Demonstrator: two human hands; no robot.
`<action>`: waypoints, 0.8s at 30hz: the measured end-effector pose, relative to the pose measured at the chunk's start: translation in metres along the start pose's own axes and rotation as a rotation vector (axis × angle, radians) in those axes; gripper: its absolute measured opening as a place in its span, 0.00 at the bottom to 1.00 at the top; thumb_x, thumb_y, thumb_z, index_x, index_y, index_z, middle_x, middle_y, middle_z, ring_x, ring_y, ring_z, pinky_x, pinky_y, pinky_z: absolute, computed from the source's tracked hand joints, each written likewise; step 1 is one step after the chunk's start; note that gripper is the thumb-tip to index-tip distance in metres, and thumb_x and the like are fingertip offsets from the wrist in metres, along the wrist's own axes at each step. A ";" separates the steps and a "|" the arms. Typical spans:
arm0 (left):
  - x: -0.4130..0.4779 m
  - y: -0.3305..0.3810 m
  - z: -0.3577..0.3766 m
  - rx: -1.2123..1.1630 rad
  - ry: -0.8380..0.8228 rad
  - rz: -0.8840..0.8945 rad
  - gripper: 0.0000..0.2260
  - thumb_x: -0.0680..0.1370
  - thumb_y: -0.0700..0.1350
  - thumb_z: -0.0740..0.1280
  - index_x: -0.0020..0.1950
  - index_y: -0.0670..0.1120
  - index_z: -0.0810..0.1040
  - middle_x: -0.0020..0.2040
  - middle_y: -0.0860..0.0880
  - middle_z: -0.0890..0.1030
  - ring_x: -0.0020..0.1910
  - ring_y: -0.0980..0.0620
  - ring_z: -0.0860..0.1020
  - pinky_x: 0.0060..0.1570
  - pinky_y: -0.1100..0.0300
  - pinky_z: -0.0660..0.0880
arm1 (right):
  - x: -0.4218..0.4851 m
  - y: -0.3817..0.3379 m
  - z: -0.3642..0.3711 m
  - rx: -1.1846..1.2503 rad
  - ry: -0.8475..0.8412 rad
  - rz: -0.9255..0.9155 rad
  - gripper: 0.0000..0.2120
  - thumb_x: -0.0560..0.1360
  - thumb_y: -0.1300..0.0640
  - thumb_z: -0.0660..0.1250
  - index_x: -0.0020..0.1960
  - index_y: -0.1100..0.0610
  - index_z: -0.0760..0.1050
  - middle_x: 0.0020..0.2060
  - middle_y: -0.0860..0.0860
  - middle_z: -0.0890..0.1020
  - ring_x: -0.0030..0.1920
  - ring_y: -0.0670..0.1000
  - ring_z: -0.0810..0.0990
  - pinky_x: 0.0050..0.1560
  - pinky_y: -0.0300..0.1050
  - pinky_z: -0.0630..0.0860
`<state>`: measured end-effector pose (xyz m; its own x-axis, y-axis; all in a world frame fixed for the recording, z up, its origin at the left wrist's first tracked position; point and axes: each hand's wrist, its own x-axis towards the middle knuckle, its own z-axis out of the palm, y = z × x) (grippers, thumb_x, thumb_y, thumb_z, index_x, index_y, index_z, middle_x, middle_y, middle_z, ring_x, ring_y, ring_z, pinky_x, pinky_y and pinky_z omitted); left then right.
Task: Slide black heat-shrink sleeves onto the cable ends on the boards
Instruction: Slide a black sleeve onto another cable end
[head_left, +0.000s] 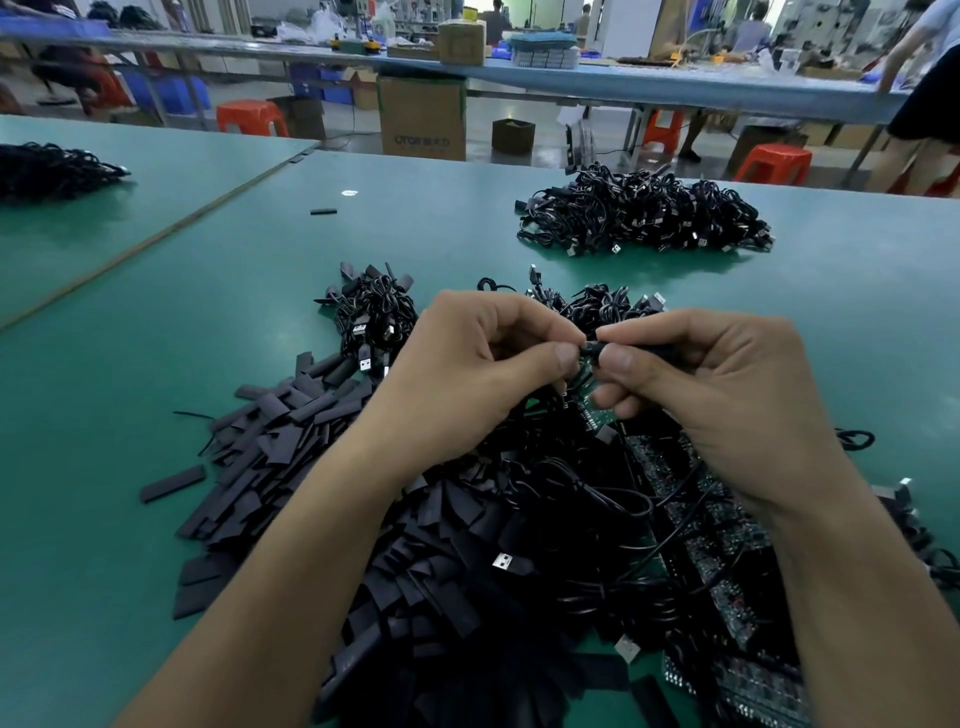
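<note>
Head view: both hands meet above the middle of the green worktop (156, 322). The left hand (467, 379) and the right hand (722, 384) have their fingers curled, and thumb and forefinger of each pinch the same short black piece (595, 348) at the fingertips. I cannot tell whether it is a sleeve or a cable end. It runs on under the right forefinger. Just below the fingertips hangs a small green board (589, 402), tilted, and the right hand's lower fingers touch it.

Under the left wrist and forearm lies a big heap of flat black sleeves (280, 441), spreading toward the near edge. Strips of boards (701, 519) lie under the right forearm, with black cables (587, 499) tangled over them and a USB plug (503, 562) showing among them. A cable bundle (374, 317) lies just beyond the left hand. Farther back on the right sits a larger cable pile (644, 215), well apart from the hands. One loose sleeve (323, 211) lies alone to the far left.
</note>
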<state>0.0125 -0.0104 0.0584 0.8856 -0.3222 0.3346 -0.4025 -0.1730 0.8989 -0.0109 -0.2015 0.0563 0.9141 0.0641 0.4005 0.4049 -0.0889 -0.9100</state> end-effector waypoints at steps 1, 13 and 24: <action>0.000 0.000 -0.001 -0.013 -0.006 -0.005 0.04 0.77 0.36 0.72 0.48 0.44 0.84 0.39 0.44 0.86 0.39 0.48 0.84 0.51 0.47 0.81 | 0.000 0.000 0.001 0.013 0.004 0.002 0.08 0.67 0.58 0.75 0.46 0.53 0.86 0.35 0.55 0.86 0.34 0.53 0.86 0.36 0.38 0.81; 0.001 0.001 -0.006 0.023 -0.040 -0.009 0.03 0.77 0.36 0.71 0.48 0.41 0.84 0.37 0.47 0.85 0.38 0.56 0.83 0.46 0.61 0.81 | -0.002 -0.003 0.000 0.033 -0.060 0.028 0.08 0.65 0.58 0.76 0.45 0.53 0.86 0.35 0.55 0.86 0.34 0.54 0.86 0.35 0.38 0.81; 0.000 0.002 -0.003 -0.039 0.010 -0.035 0.03 0.75 0.35 0.74 0.47 0.42 0.84 0.39 0.44 0.86 0.40 0.46 0.85 0.50 0.51 0.82 | -0.001 -0.001 0.007 0.036 -0.026 0.012 0.10 0.66 0.60 0.76 0.47 0.55 0.84 0.37 0.53 0.87 0.35 0.53 0.86 0.37 0.38 0.81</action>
<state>0.0123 -0.0078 0.0615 0.9012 -0.3075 0.3055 -0.3624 -0.1479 0.9202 -0.0121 -0.1944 0.0566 0.9178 0.0891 0.3870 0.3924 -0.0541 -0.9182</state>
